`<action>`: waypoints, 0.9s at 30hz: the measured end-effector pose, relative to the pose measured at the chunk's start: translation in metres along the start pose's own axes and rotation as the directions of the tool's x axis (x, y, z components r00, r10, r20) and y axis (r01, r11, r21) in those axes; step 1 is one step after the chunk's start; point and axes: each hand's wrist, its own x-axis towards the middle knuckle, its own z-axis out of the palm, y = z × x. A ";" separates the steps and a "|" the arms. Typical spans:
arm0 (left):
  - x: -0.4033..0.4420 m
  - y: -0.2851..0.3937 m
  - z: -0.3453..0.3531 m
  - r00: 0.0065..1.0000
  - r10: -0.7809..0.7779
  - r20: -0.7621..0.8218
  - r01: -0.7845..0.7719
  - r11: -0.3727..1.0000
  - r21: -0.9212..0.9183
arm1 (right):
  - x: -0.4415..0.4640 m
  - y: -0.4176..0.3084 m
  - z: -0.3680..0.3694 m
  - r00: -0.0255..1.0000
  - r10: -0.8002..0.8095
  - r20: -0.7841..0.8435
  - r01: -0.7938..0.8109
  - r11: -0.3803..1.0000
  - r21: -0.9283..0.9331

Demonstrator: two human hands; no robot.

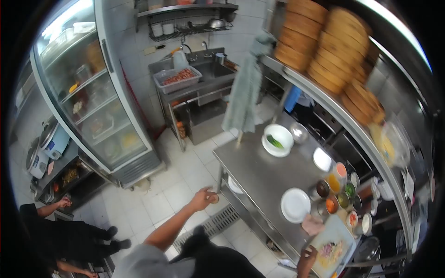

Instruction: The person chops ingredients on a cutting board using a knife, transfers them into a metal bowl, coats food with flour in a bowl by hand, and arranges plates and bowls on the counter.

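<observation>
My left hand (202, 199) is held out over the tiled floor, left of the steel table (259, 171). Its fingers are curled inward around something small and tan that I cannot make out. At the table's near right end, my right hand (306, 259) is beside the left edge of a pale cutting board (342, 236). Its fingers look bent, and what they grip, if anything, is hidden. Chopped purple and pale pieces (330, 251) lie on the board. A pinkish cloth (313, 224) and a white plate (295, 205) are just beyond it.
Containers of sauces and toppings (332, 204) line the table's right side. A white bowl with greens (277, 140) stands farther back. Bamboo steamers (340, 48) fill the overhead shelf. A sink (218, 69), a glass-door fridge (92, 92) and a person in black (69, 236) are leftward.
</observation>
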 end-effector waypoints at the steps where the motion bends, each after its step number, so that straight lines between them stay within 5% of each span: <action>1: 0.015 -0.019 -0.031 0.973 -0.224 0.046 0.229 0.945 -0.234 | -0.001 -0.060 0.035 0.989 -0.074 0.127 0.082 0.995 -0.061; 2: 0.034 -0.025 -0.074 0.897 -0.417 0.145 0.436 0.785 -0.440 | -0.002 -0.111 0.070 0.968 -0.125 0.218 0.138 0.989 -0.048; 4: 0.067 -0.045 -0.132 0.891 -0.455 0.008 0.404 0.783 -0.474 | 0.003 -0.168 0.129 0.908 -0.238 0.344 0.210 0.971 0.116; 6: 0.101 -0.068 -0.162 0.908 0.002 -0.419 0.002 1.000 0.009 | 0.007 -0.242 0.166 0.856 -0.242 0.457 0.164 0.965 0.205; 8: 0.139 -0.108 -0.180 0.921 0.063 -0.385 -0.062 0.998 0.014 | 0.022 -0.258 0.200 0.840 -0.235 0.489 0.128 0.962 0.242; 9: 0.157 -0.120 -0.191 0.945 -0.041 -0.323 0.013 0.996 -0.087 | 0.034 -0.267 0.219 0.830 -0.236 0.505 0.110 0.958 0.265; 10: 0.176 -0.124 -0.209 0.956 -0.143 -0.257 0.099 0.979 -0.177 | 0.046 -0.282 0.235 0.838 -0.237 0.491 0.098 0.951 0.292; 12: 0.208 -0.124 -0.230 0.849 -0.520 0.092 0.499 0.732 -0.464 | 0.069 -0.310 0.255 0.853 -0.236 0.465 0.072 0.937 0.343; 14: 0.226 -0.169 -0.206 0.899 -0.438 -0.025 0.370 0.787 -0.493 | 0.094 -0.347 0.272 0.870 -0.215 0.444 0.060 0.939 0.338; 16: 0.241 -0.200 -0.195 0.916 -0.154 -0.369 0.076 0.973 -0.218 | 0.122 -0.397 0.295 0.900 -0.222 0.375 0.074 0.926 0.369; 17: 0.249 -0.216 -0.207 0.891 -0.314 -0.328 0.200 0.920 -0.336 | 0.139 -0.417 0.313 0.911 -0.287 0.297 0.126 0.878 0.461; 19: 0.278 -0.291 -0.233 0.767 -0.504 -0.396 0.277 0.818 -0.504 | 0.170 -0.455 0.350 0.915 -0.388 0.113 0.239 0.746 0.622; 21: 0.301 -0.357 -0.297 0.630 -0.582 -0.514 0.154 0.742 -0.652 | 0.202 -0.489 0.386 0.925 -0.380 -0.001 0.294 0.714 0.636; 22: 0.312 -0.355 -0.343 0.471 -0.671 -0.573 0.181 0.709 -0.682 | 0.214 -0.502 0.398 0.929 -0.366 -0.055 0.317 0.709 0.631; 23: 0.321 -0.420 -0.361 0.427 -0.617 -0.661 0.048 0.746 -0.664 | 0.225 -0.517 0.401 0.951 -0.304 0.052 0.200 0.736 0.647; 24: 0.326 -0.461 -0.394 0.377 -0.709 -0.597 0.164 0.685 -0.710 | 0.234 -0.518 0.408 0.960 -0.276 0.056 0.180 0.755 0.631; 27: 0.364 -0.546 -0.474 0.193 -0.766 -0.614 0.071 0.634 -0.770 | 0.258 -0.514 0.440 0.981 -0.188 0.047 0.126 0.803 0.582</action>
